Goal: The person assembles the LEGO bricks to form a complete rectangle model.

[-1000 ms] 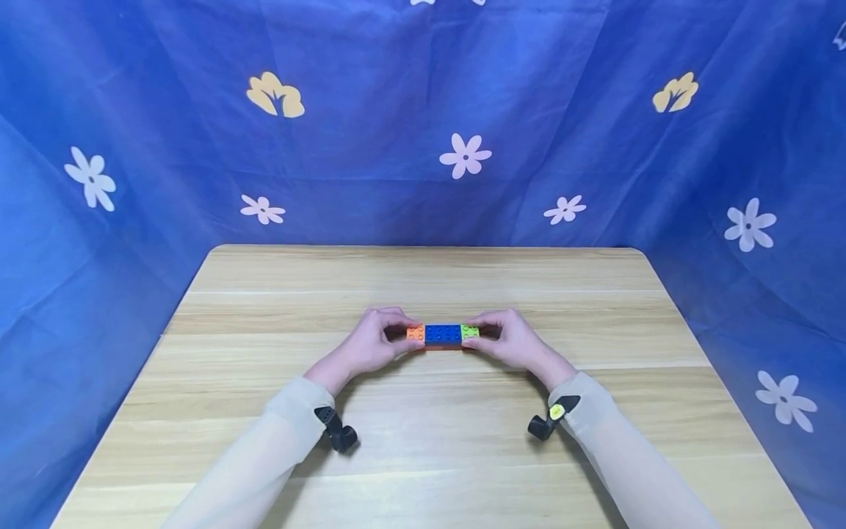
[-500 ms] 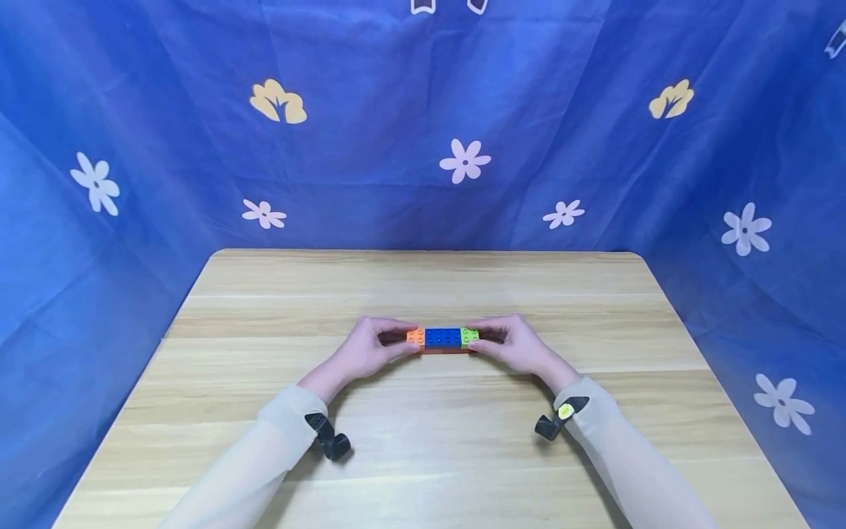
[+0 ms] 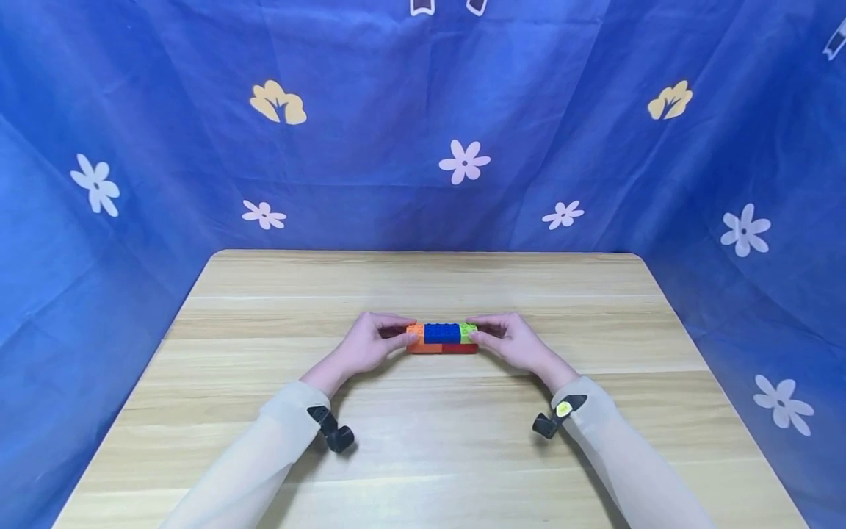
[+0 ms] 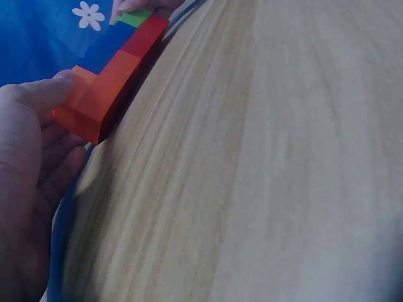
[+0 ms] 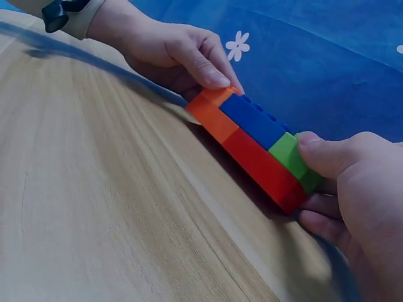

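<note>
Several toy building bricks form one two-layer block near the table's middle. On top sit a small orange brick, a blue brick (image 3: 442, 334) and a lime green brick (image 5: 288, 155). Below them are a larger orange brick (image 3: 425, 348) and a red brick (image 5: 261, 167), end to end. My left hand (image 3: 366, 344) pinches the orange end, its thumb on the front of the upper orange brick (image 4: 82, 88). At the opposite end my right hand (image 3: 518, 342) pinches the green brick, thumb in front. The block looks tipped back, with a dark shadow under its lower edge.
The block is above a light wood-grain table (image 3: 423, 448) with rounded far corners. Behind the table and at both sides hangs a blue cloth (image 3: 370, 154) with flower prints. A black wrist camera (image 3: 333, 432) sticks out from each sleeve.
The block has tipped backward between both hands, so its front face with the lower orange and red bricks shows more. Both hands keep their hold on the ends.
</note>
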A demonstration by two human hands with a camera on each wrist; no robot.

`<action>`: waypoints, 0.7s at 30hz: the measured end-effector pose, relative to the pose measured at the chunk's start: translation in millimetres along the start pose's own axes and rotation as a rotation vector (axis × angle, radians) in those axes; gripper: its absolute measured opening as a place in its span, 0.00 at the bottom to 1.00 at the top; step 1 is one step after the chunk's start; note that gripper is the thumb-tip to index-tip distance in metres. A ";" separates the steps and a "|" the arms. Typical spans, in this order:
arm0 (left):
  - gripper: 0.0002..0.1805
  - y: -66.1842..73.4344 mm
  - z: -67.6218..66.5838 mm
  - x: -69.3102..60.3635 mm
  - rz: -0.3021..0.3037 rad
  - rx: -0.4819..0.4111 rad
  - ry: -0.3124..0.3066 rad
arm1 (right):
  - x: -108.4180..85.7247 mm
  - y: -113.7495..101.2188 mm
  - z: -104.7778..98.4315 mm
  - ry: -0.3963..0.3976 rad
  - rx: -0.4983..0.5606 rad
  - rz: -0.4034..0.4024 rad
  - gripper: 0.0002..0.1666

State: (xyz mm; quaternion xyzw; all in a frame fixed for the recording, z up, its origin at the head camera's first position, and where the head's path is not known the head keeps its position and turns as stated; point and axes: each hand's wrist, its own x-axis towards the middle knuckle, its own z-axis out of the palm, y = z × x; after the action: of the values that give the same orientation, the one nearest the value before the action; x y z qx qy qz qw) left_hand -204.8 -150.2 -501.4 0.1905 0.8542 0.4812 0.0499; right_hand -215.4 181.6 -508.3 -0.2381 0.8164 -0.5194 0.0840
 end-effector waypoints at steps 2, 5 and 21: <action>0.22 0.9 -0.2 1.6 -0.023 -0.011 0.001 | 0.3 -0.2 0.4 0.014 0.014 -0.012 0.23; 0.22 2.3 -0.9 3.6 -0.043 -0.022 -0.002 | -0.4 -1.2 0.7 0.048 0.022 -0.036 0.25; 0.23 3.0 -2.8 8.8 -0.026 0.004 -0.003 | -3.7 3.8 7.8 0.125 -0.155 -0.222 0.33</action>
State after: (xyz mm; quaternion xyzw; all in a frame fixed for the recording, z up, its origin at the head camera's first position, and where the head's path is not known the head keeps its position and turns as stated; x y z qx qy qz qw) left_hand -212.9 -147.8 -496.6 0.1803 0.8574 0.4787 0.0571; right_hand -210.3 178.4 -515.5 -0.3001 0.8263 -0.4747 -0.0435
